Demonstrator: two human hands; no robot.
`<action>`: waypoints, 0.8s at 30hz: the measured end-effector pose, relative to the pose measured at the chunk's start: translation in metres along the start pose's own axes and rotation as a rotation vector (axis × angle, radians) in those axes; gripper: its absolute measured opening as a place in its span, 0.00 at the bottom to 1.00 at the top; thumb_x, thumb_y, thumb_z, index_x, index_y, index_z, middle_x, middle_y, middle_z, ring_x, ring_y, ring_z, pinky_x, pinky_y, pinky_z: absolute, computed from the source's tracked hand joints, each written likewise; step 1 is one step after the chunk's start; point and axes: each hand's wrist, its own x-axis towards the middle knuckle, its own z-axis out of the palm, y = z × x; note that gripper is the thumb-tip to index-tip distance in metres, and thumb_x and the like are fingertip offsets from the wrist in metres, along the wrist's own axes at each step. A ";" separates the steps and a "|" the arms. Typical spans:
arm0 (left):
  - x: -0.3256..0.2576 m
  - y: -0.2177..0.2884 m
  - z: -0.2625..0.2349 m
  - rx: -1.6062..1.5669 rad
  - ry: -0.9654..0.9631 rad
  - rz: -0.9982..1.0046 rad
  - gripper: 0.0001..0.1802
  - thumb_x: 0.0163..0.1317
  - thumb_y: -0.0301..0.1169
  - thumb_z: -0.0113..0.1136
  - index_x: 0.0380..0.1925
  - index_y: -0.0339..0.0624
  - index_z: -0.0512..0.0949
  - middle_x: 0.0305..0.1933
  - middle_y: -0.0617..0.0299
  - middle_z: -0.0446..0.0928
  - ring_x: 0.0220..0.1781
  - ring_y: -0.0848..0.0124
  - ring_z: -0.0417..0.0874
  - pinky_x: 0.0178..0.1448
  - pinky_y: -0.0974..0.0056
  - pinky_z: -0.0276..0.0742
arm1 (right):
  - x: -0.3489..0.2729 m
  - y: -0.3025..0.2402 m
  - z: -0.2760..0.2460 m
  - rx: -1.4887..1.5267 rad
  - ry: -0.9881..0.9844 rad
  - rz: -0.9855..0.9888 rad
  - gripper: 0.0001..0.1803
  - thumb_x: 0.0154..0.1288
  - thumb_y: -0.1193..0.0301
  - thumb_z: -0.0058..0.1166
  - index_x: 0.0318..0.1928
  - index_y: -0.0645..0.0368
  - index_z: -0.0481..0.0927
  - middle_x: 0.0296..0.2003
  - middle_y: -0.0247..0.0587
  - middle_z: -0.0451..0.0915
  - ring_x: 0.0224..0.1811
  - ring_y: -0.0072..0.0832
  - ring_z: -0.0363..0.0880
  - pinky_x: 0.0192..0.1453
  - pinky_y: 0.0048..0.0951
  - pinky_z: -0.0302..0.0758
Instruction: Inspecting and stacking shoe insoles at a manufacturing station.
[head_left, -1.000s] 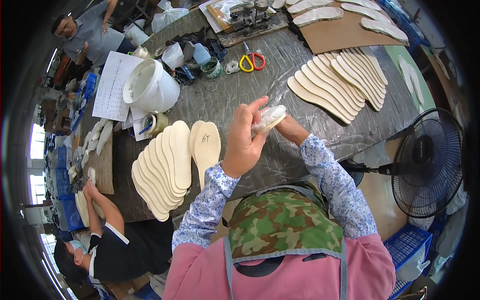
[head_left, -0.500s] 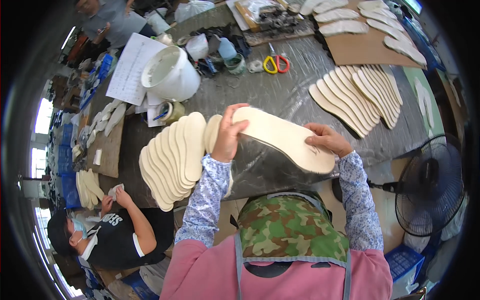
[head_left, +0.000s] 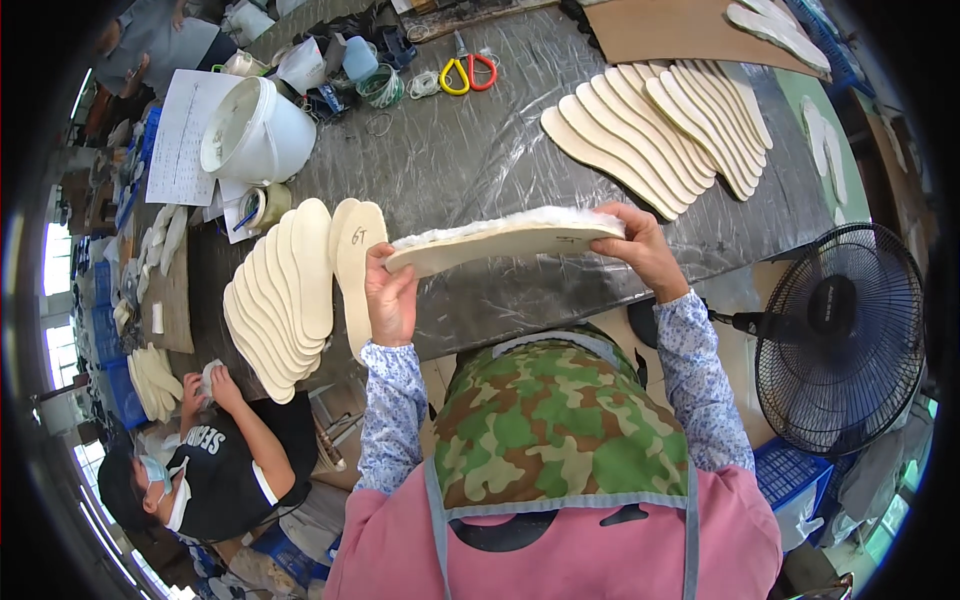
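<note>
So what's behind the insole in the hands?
White fluff shows along the far edge of the insole, dark table beyond. The rest of that side is hidden.

Big dark worktable (head_left: pixel 450 150) with a shiny, crinkly cover takes up the middle, pale tan floor (head_left: pixel 738 378) peeking out below it, plus a black fan (head_left: pixel 833 305) on the right by a blue plastic crate (head_left: pixel 788 478). Bright white windows (head_left: pixel 57 262) run down the left edge, blue bins (head_left: pixel 122 395) near them, all kinda blurry over there tbh
</note>
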 end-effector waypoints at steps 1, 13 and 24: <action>-0.001 -0.002 0.003 0.004 0.011 0.002 0.21 0.58 0.13 0.56 0.48 0.48 0.70 0.47 0.63 0.73 0.55 0.67 0.75 0.64 0.59 0.69 | 0.000 -0.002 -0.003 0.012 -0.001 0.012 0.18 0.56 0.83 0.63 0.49 0.61 0.81 0.41 0.29 0.82 0.43 0.16 0.78 0.50 0.19 0.76; -0.020 -0.028 -0.026 -0.001 0.123 0.036 0.20 0.54 0.11 0.52 0.42 0.48 0.69 0.50 0.60 0.74 0.56 0.64 0.74 0.65 0.58 0.68 | 0.018 -0.030 0.010 -0.102 -0.150 -0.126 0.13 0.51 0.87 0.62 0.39 0.63 0.83 0.43 0.36 0.81 0.45 0.20 0.78 0.49 0.21 0.76; -0.030 0.009 0.036 0.234 0.168 0.280 0.28 0.46 0.07 0.47 0.47 0.43 0.69 0.40 0.63 0.70 0.51 0.66 0.74 0.62 0.61 0.69 | 0.033 0.012 -0.008 0.078 -0.090 -0.032 0.12 0.56 0.87 0.57 0.39 0.58 0.78 0.48 0.35 0.79 0.50 0.22 0.77 0.53 0.23 0.77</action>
